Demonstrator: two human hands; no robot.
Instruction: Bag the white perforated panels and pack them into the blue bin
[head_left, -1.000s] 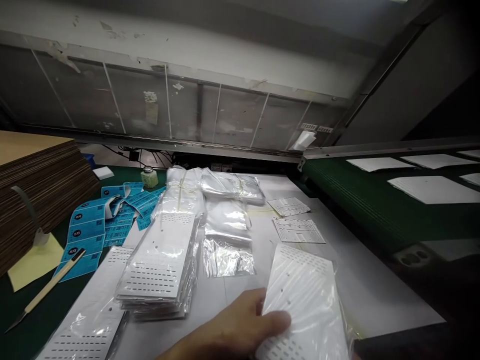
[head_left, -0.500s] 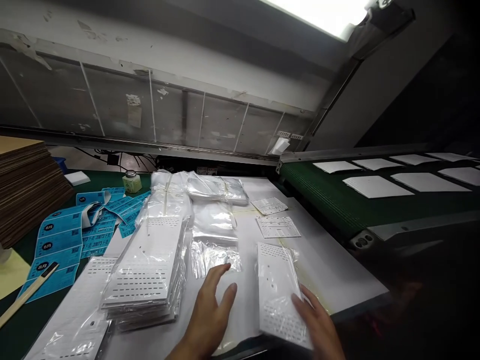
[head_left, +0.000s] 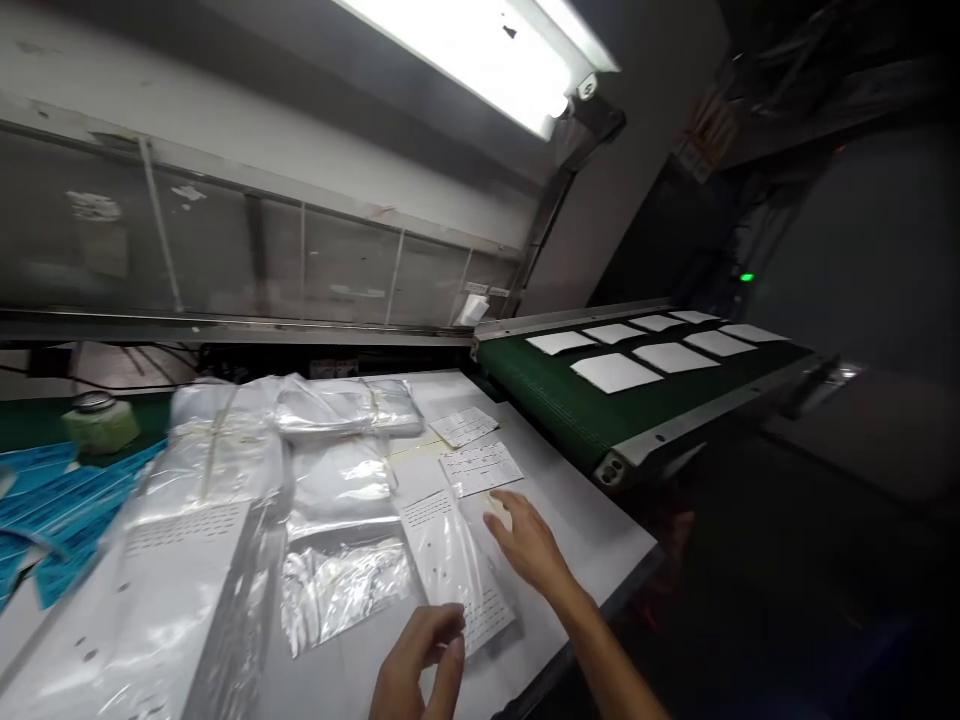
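A white perforated card in a clear plastic bag (head_left: 442,560) lies flat on the white work surface. At its lower left edge is my left hand (head_left: 420,660), fingers curved, with a gap between thumb and forefinger; I cannot tell whether it touches the bag. My right hand (head_left: 529,545) reaches over the bag's right side, fingers apart and holding nothing. Just beyond its fingertips lies a small white printed card (head_left: 482,468), with a second small card (head_left: 463,427) behind it. Left of the bagged card are loose clear plastic bags (head_left: 345,580).
A stack of bagged cards (head_left: 157,600) fills the left front. Bundled clear bags (head_left: 352,405) lie behind, near a small jar (head_left: 101,422) and blue label strips (head_left: 67,510). A green conveyor belt (head_left: 540,385) carrying several white sheets (head_left: 615,372) borders the right side.
The bagged card was in my right hand and now lies on the surface. My right hand has let go and moved forward toward the small cards. The view has turned right.
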